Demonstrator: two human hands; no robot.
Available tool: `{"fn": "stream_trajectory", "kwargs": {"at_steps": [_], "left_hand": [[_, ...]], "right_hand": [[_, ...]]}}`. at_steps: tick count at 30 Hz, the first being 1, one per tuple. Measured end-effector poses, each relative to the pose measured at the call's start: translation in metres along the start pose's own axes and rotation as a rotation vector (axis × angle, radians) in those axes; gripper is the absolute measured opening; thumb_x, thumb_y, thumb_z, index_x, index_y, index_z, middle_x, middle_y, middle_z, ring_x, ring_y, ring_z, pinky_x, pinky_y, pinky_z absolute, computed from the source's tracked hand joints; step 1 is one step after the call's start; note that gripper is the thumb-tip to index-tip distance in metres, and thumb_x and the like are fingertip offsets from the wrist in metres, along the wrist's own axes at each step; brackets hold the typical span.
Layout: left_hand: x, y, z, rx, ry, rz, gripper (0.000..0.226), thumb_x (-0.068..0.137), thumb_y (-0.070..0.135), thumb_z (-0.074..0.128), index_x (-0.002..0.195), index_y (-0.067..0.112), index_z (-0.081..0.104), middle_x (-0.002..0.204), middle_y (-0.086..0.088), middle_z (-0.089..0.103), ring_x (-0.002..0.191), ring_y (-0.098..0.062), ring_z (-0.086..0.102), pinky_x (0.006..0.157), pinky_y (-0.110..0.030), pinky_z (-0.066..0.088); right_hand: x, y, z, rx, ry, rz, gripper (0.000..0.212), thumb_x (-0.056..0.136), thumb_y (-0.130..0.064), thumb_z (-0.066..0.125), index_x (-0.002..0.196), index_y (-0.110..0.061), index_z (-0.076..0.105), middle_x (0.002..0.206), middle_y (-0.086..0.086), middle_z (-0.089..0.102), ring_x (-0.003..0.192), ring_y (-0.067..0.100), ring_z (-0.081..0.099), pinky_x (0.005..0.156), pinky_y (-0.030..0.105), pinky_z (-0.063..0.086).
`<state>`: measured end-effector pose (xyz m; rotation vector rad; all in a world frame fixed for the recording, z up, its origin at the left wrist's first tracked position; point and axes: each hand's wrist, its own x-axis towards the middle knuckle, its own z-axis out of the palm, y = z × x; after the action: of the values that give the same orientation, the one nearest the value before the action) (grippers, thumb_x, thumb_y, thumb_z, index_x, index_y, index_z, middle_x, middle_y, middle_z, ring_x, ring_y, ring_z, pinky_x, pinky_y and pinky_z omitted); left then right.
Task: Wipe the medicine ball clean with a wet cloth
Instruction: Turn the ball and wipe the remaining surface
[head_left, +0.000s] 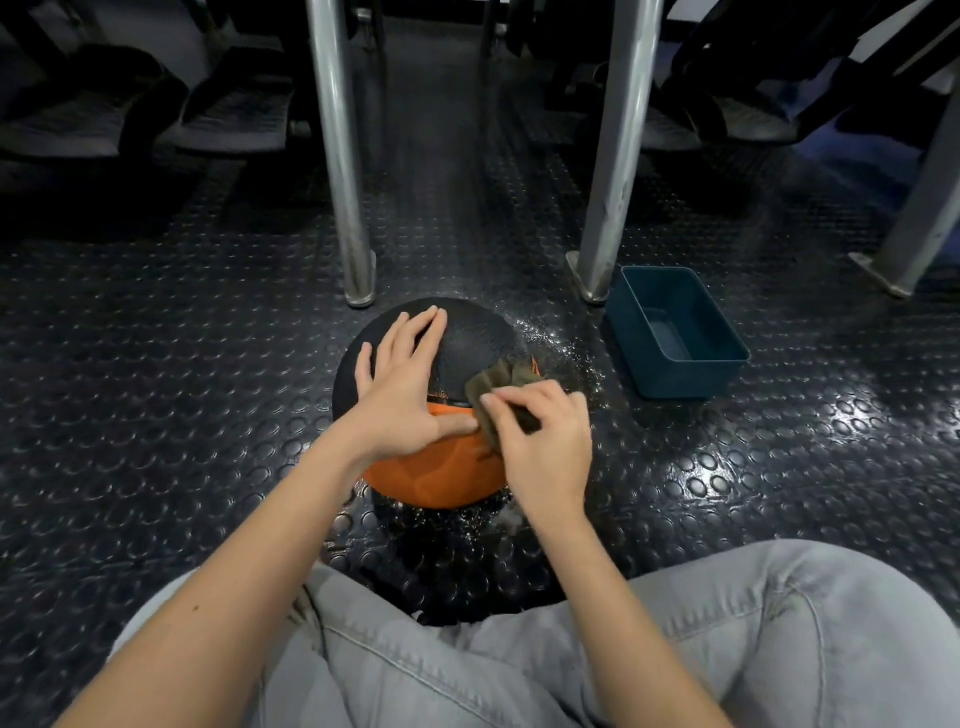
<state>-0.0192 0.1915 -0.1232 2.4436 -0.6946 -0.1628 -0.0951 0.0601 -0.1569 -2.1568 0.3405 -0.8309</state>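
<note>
Two hands were on the ball (483, 338), which sat on the studded floor (182, 364) just ahead of the person's knees. Ball was black on the far half and orange on the near half. Left hand (402, 395) lay flat over the ball's top, fingers straight and a bit spread, holding nothing, thumb reaching toward the cloth (498, 382). Right hand (540, 441) was at the ball's right side, fingers curled and pinching that brownish cloth against the ball around where black met orange. Water drops (561, 348) glistened on the floor round the ball, mostly to its right and near side. Teal tub (685, 376) stood right of the ball, not touching it. Two metal legs (340, 156) rose just behind the ball, one on each side. Grey jeans (467, 665) filled the near side of the ball
</note>
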Motion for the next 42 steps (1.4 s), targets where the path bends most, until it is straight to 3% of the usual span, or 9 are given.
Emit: {"fn": "stream_trajectory", "kwargs": {"at_steps": [2,8,14,18,21,25,29,37,42], "left_hand": [[-0.002,-0.003,-0.001,-0.020,0.014,-0.001,0.107,0.075,0.045,0.073,0.150,0.026,0.000,0.157,0.012,-0.004,0.143,-0.007,-0.015,0.113,-0.038,-0.015],[-0.005,-0.009,0.001,-0.065,0.048,-0.054,0.109,0.075,0.047,0.073,0.150,0.026,-0.003,0.156,0.014,-0.007,0.142,-0.007,-0.017,0.113,-0.040,-0.015],[-0.017,-0.028,0.001,-0.138,0.094,0.000,0.119,0.050,0.076,0.050,0.149,0.032,0.001,0.153,0.021,-0.002,0.134,0.007,-0.017,0.112,-0.037,-0.015],[-0.017,-0.029,0.000,-0.142,0.078,-0.012,0.114,0.058,0.066,0.059,0.150,0.030,0.001,0.155,0.018,-0.004,0.140,-0.002,-0.014,0.113,-0.038,-0.015],[-0.017,-0.031,-0.001,-0.135,0.081,0.013,0.117,0.055,0.070,0.058,0.149,0.031,0.001,0.151,0.024,-0.003,0.135,0.005,-0.016,0.112,-0.036,-0.015],[-0.021,-0.041,-0.005,-0.168,0.099,0.042,0.109,0.049,0.077,0.050,0.141,0.044,0.004,0.138,0.038,-0.003,0.131,0.011,-0.012,0.112,-0.032,-0.013],[-0.020,-0.045,-0.007,-0.223,0.128,0.075,0.096,0.051,0.075,0.056,0.134,0.048,0.016,0.139,0.039,0.007,0.136,0.008,-0.003,0.114,-0.034,-0.007],[-0.017,-0.044,-0.005,-0.223,0.100,0.109,0.094,0.054,0.073,0.055,0.136,0.047,0.016,0.136,0.044,0.001,0.137,0.007,-0.007,0.113,-0.034,-0.010],[-0.014,-0.045,-0.013,-0.229,0.206,-0.080,0.060,0.075,0.062,0.046,0.131,0.043,0.034,0.142,0.028,0.026,0.141,-0.001,0.009,0.114,-0.039,-0.011]], "right_hand": [[0.013,-0.003,0.001,-0.036,-0.026,-0.056,0.007,0.081,-0.027,0.072,0.084,-0.021,0.075,0.085,-0.011,0.065,0.085,0.012,0.048,0.076,0.023,0.036],[0.072,0.009,0.016,0.014,-0.082,0.185,0.014,0.086,-0.031,0.066,0.090,-0.021,0.075,0.094,-0.006,0.067,0.098,0.022,0.058,0.088,0.041,0.046],[0.019,-0.025,0.009,-0.092,-0.093,-0.215,0.018,0.083,-0.037,0.065,0.084,-0.023,0.076,0.082,-0.007,0.064,0.082,0.019,0.050,0.070,0.033,0.041],[0.070,-0.005,0.024,-0.027,-0.118,0.035,0.015,0.085,-0.033,0.067,0.089,-0.021,0.076,0.088,-0.005,0.066,0.093,0.020,0.056,0.084,0.041,0.046],[0.089,0.008,0.029,0.014,-0.142,0.178,0.018,0.087,-0.030,0.066,0.094,-0.017,0.075,0.096,-0.002,0.070,0.096,0.018,0.062,0.087,0.041,0.049],[0.038,-0.003,0.017,-0.018,-0.074,0.031,0.015,0.087,-0.032,0.064,0.090,-0.022,0.074,0.089,-0.011,0.064,0.090,0.017,0.054,0.079,0.012,0.034],[-0.007,-0.021,0.011,-0.093,-0.026,-0.264,0.022,0.083,-0.038,0.060,0.078,-0.023,0.075,0.077,-0.007,0.063,0.076,0.016,0.049,0.069,0.028,0.039],[0.094,0.006,0.023,-0.039,-0.202,0.113,0.017,0.086,-0.033,0.067,0.093,-0.020,0.076,0.093,-0.003,0.068,0.094,0.019,0.059,0.087,0.044,0.047],[0.056,0.002,0.021,-0.019,-0.133,0.067,0.016,0.088,-0.031,0.064,0.096,-0.021,0.074,0.092,-0.007,0.065,0.094,0.018,0.053,0.080,0.022,0.034]]}}
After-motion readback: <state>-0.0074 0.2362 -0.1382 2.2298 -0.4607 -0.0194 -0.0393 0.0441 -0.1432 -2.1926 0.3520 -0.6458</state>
